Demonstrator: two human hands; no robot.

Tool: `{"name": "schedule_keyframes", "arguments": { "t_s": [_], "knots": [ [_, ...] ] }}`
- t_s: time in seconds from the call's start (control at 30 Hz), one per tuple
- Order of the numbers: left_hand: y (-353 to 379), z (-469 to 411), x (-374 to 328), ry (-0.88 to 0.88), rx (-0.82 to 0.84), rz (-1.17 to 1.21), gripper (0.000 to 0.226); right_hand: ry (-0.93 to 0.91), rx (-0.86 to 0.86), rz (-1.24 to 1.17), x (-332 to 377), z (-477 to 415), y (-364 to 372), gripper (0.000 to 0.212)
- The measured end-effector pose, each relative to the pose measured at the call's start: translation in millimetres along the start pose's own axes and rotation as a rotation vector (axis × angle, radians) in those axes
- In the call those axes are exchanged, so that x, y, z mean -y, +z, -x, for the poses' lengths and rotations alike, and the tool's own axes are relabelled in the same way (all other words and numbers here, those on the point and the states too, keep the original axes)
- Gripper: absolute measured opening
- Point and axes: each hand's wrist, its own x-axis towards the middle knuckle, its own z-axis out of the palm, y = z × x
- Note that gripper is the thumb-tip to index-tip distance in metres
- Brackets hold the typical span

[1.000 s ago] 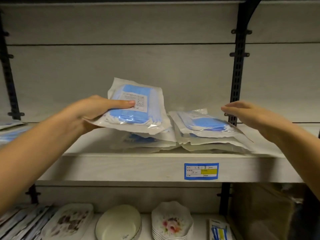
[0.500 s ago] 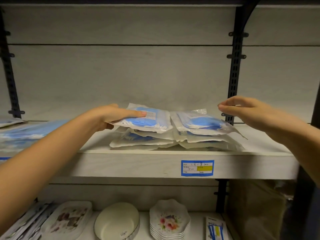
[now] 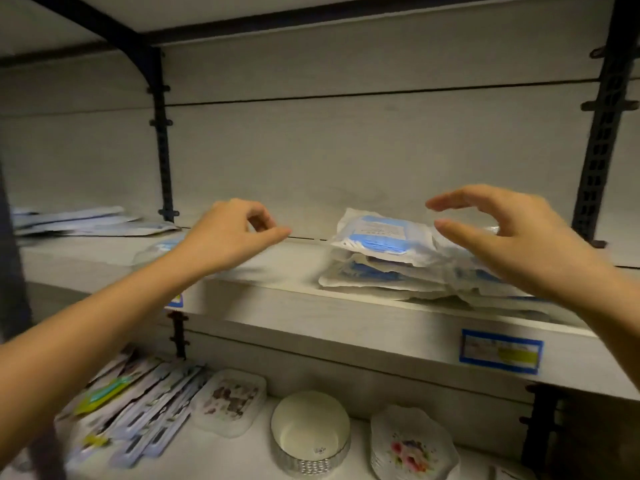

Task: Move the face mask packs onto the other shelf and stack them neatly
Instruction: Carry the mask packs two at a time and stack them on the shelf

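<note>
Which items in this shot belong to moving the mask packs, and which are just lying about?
Job: stacked mask packs; packs at far left; shelf; left hand; right hand.
Lying about: bowl; flowered plates; patterned tray; flat packets; price label.

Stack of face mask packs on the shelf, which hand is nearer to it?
Right. The right hand hovers over the stack; the left hand is off to its left.

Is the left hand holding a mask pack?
No, the left hand holds nothing; its loosely curled fingers are above the shelf, apart from the packs to its right.
</note>
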Motion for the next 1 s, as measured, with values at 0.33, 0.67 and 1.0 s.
{"name": "schedule_keyframes", "arguments": {
  "t_s": [0.33,0.67,1.0],
  "knots": [
    [-73,80,84,-0.083,0.071,-0.212,0.034,-0.302,0.109,-0.146,100,-19,97,0.032],
    [-153,123,176,-0.145,-0.019,-0.308,0.038,-0.386,0.163,-0.119,217,-43,170,0.037],
    [-235,158,298,-0.14,-0.047,-0.328,0.035,-0.42,0.206,-0.215,361,-66,257,0.037]
  ]
}}
